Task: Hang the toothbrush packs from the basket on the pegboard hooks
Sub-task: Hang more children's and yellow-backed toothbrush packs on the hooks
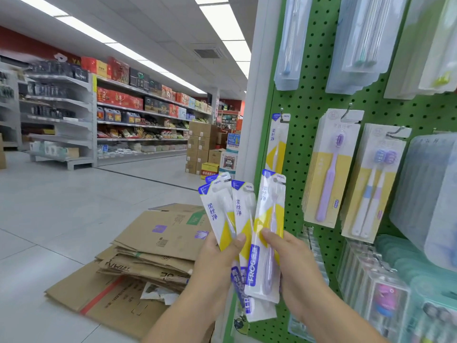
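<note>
Toothbrush packs, a fan of them (pixel 230 214), sit low in the centre of the frame, gripped by the left hand (pixel 217 258), thumb pressed across their yellow-and-white fronts, fingers hidden behind. The right hand (pixel 294 261) is pinching a single pack (pixel 268 233), the one with the lilac brush, thumb on the front about halfway up the card and the rest of the fingers wrapped behind. That pack stands nearly upright, its blue top corner pointing up towards the green pegboard (pixel 309 100) on the right half of the frame.

Right above it, one matching pack (pixel 278 142) already hangs from a hook (pixel 282 111) at the board's left edge, and that looks like the target peg. The basket is not in view.

These look feather-light: thin card backing with a clear blister, so they will flex and twist if held only at the bottom. The film fronts look glossy and probably slick, which makes the fanned bunch likely to slide. My call is to shift the pinch higher, near the hang hole at the top, to steer it onto the hook tip.

Flattened cardboard boxes (pixel 153 243) lie on the floor at lower left, clear of the work.
</note>
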